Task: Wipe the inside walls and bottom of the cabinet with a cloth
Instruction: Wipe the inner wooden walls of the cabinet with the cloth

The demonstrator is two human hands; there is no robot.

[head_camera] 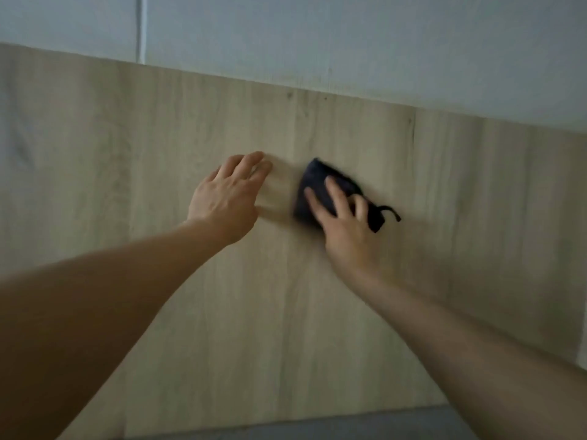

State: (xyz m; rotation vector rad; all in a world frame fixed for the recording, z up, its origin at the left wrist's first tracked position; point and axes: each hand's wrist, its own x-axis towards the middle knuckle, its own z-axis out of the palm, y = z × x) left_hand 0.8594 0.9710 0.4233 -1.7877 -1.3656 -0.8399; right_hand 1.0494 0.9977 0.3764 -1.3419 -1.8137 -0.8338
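The right hand (341, 214) lies flat on the dark cloth (320, 188), fingers straight and spread, pressing it against the pale wood panel (349, 328); nothing is pinched, and the palm covers the cloth's near edge; the cloth is bunched into a rough wedge, its blunt point toward the upper left and a thin loose string (391, 212) trailing off its lower right corner; so its long axis runs from upper left down to lower right, roughly across the line of the forearm; the edges are smeared by blur, so I cannot tell how it is folded.

The left hand (227, 198) rests just beside it on the left, apart from the cloth, fingers relaxed and slightly curled with the tips on the bare wood, holding nothing; it looks like a brace.

The right hand is the one on the job; my guess is that the next stroke slides the cloth sideways along the panel, away from the bracing hand; a grey-white surface (349, 36) meets the panel along its upper edge.
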